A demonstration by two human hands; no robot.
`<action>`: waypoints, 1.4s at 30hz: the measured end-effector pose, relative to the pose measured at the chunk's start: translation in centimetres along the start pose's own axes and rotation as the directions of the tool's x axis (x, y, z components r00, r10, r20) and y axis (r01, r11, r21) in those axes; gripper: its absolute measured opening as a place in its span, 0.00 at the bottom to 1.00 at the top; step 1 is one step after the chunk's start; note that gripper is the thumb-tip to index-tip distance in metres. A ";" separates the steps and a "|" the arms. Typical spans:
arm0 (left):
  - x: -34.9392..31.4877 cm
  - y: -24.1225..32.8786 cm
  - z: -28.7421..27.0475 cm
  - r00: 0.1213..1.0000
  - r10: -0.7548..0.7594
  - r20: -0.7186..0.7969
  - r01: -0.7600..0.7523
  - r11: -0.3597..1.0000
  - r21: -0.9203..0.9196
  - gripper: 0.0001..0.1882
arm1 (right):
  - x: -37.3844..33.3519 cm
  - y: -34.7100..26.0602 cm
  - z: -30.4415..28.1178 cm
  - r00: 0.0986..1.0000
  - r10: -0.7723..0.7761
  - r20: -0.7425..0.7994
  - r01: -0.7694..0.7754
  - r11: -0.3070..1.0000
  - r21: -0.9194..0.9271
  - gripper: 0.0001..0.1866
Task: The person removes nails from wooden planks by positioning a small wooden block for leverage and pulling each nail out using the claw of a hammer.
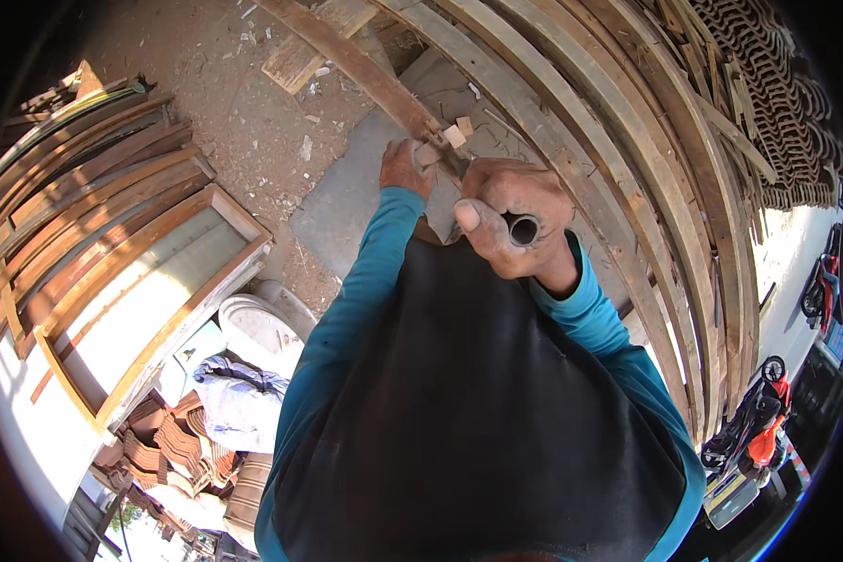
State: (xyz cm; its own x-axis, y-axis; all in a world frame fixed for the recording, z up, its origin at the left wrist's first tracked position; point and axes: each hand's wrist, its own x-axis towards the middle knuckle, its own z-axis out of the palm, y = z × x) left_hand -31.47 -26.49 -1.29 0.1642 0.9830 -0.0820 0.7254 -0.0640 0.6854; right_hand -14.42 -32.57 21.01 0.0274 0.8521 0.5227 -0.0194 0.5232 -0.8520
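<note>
A long narrow wooden plank point(351, 61) runs from the top edge down to my hands. My left hand point(405, 170) is closed on the plank near its lower end, its thumb along the wood and the other fingers partly hidden. Just to the right, my right hand point(501, 201) is wrapped round a tool with a hollow, tube-like handle point(524, 229). The round open end of the handle points up at me; the tool's far end is hidden below the fist. At the plank's end, beside both hands, sits a small pale wood chip point(455, 136).
A grey slab point(332, 192) lies beneath my hands on a littered dirt floor. Long timber beams point(571, 103) crowd close on my right, with stacked roof tiles point(763, 112) beyond. Wooden frames point(140, 281), a white bucket point(258, 328) and broken tiles point(178, 445) stand to my left.
</note>
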 end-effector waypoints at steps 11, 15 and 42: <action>-0.9 0.3 -0.4 0.992 0.121 -0.039 -0.118 0.990 0.081 0.20 | 0.0 -1.5 -1.2 0.993 0.057 -0.104 -0.039 0.985 0.170 0.18; -1.9 -1.8 -0.4 0.996 0.054 0.069 -0.055 0.998 0.018 0.28 | 0.6 -1.3 -0.2 0.997 0.065 0.028 -0.065 0.998 -0.021 0.18; -7.3 6.4 0.9 0.767 0.048 0.640 0.640 -0.139 -0.756 0.30 | -8.7 -10.1 -12.8 0.921 0.139 -0.364 0.013 0.923 0.385 0.19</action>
State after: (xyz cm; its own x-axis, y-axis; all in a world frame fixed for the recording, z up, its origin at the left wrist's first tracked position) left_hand -27.43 -34.22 3.00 0.5887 0.6407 -0.4929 -0.5010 0.7677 0.3995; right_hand -1.64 -45.41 24.68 0.3867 0.8526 0.3516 -0.4024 0.4990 -0.7675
